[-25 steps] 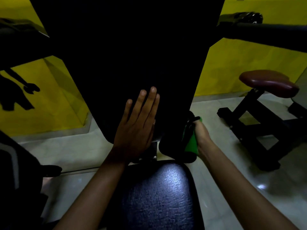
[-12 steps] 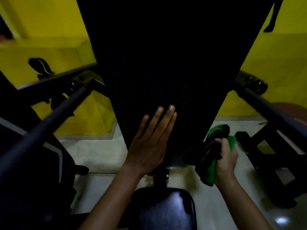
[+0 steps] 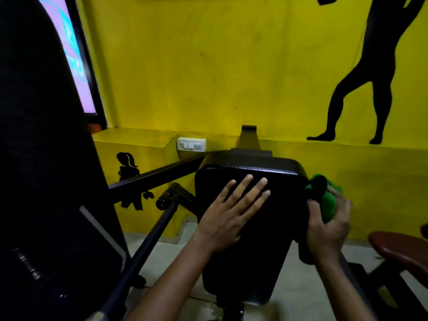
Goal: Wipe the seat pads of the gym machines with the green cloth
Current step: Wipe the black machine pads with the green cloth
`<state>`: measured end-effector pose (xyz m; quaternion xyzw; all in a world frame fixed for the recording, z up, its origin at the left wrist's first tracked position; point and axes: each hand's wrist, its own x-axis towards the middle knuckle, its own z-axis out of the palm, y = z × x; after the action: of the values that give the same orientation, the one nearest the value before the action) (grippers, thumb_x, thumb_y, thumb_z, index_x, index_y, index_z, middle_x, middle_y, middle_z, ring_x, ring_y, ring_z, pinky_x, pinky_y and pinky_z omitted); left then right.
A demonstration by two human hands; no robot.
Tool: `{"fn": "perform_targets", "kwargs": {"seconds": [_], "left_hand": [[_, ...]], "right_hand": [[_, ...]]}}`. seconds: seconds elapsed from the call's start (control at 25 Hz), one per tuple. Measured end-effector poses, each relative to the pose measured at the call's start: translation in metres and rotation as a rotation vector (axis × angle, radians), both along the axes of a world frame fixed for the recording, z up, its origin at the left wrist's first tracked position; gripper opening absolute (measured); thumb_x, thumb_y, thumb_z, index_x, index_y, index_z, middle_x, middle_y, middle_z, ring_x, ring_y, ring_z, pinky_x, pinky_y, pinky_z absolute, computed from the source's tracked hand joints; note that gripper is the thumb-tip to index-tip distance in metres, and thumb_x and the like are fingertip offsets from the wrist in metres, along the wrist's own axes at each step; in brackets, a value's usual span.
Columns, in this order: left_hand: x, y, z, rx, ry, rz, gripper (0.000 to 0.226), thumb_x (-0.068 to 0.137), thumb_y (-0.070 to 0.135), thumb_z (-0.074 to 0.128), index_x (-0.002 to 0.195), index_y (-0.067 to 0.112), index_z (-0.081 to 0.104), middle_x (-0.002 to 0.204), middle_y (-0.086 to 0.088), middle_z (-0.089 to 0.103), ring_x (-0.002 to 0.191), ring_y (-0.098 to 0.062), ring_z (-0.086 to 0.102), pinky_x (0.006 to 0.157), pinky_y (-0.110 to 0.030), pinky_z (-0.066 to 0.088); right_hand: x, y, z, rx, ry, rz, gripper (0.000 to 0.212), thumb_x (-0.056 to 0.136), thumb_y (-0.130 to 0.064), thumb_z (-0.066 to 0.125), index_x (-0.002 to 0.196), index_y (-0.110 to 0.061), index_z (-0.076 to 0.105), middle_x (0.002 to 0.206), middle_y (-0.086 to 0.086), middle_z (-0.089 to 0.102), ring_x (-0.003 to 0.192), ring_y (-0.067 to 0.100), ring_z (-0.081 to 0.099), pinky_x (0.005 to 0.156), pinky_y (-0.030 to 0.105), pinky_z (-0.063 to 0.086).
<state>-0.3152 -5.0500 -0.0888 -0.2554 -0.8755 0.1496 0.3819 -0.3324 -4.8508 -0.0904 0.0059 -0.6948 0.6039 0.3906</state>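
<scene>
A: Hands, count and state?

B: Two. The left hand (image 3: 234,214) lies flat on the black back pad (image 3: 252,228), fingers straight and slightly spread, palm down on the upper half. It grips nothing. The right hand (image 3: 328,230) is curled round the green cloth (image 3: 330,202), bunched into a wad.

A: Where is the cloth against the pad?

B: At the pad's right edge, near the top corner. Green shows above and beside the knuckles, and a dark fold of the same wad sits at its upper left. Whether the cloth presses on the pad's side I cannot tell, as the edge is in shadow.

A: Pads in view?

B: Two. The black one under the left hand, upright and leaning away, narrowing toward the bottom. One dark red seat pad (image 3: 400,251) at the lower right edge, well apart from both hands, only partly in frame.

A: Other fixtures?

B: One black bar (image 3: 159,174) running from the left to the pad's upper left corner. One round-ended black handle (image 3: 165,200) just below that bar. One large dark machine body (image 3: 46,181) filling the left side. One bright screen or poster (image 3: 74,56) behind it, pink and blue.

A: Wall?

B: Yellow wall (image 3: 208,66). Two black silhouette figures: a large one (image 3: 370,77) upper right, legs visible, and a small one with a ponytail (image 3: 127,167) lower left, partly crossed by the bar. One white switch plate (image 3: 191,144) on the ledge. Pale floor (image 3: 185,256) below.
</scene>
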Motion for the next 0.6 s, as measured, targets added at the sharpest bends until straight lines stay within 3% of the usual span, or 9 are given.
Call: {"fn": "perform_targets", "kwargs": {"seconds": [0.08,0.24,0.4,0.6], "left_hand": [[0.004,-0.011,0.013,-0.039,-0.022,0.015,0.070,0.092,0.043,0.040,0.152,0.015,0.018,0.159,-0.006,0.010,0.147,-0.032,0.006,0.117,-0.046,0.014],[0.005,-0.028,0.021,-0.032,-0.030,-0.010,0.068,0.093,0.042,0.038,0.152,0.015,0.019,0.159,-0.005,0.011,0.147,-0.030,0.007,0.117,-0.044,0.014],[-0.004,-0.047,0.026,0.069,-0.030,-0.077,0.067,0.092,0.041,0.037,0.151,0.014,0.021,0.158,-0.009,0.017,0.146,-0.031,0.013,0.118,-0.042,0.011],[-0.020,-0.078,0.030,0.251,-0.074,-0.196,0.064,0.092,0.031,0.042,0.149,0.009,0.023,0.154,-0.010,0.030,0.140,-0.029,0.029,0.113,-0.045,0.028]], "right_hand": [[0.005,-0.009,0.023,0.126,0.028,-0.077,0.061,0.073,-0.048,0.044,0.121,-0.013,0.058,0.119,0.020,0.047,0.101,0.021,0.050,0.079,0.031,0.040],[0.004,-0.018,0.039,0.426,0.080,-0.242,0.051,0.074,-0.042,0.045,0.119,-0.020,0.058,0.118,0.024,0.048,0.104,0.042,0.051,0.077,0.046,0.047],[0.002,-0.027,0.055,0.759,0.108,-0.359,0.052,0.074,-0.041,0.046,0.117,-0.017,0.064,0.118,0.023,0.050,0.101,0.042,0.049,0.073,0.045,0.046],[0.005,-0.063,0.061,1.085,0.162,-0.499,0.048,0.077,-0.039,0.054,0.119,-0.018,0.062,0.121,0.020,0.047,0.096,0.040,0.047,0.065,0.045,0.047]]}}
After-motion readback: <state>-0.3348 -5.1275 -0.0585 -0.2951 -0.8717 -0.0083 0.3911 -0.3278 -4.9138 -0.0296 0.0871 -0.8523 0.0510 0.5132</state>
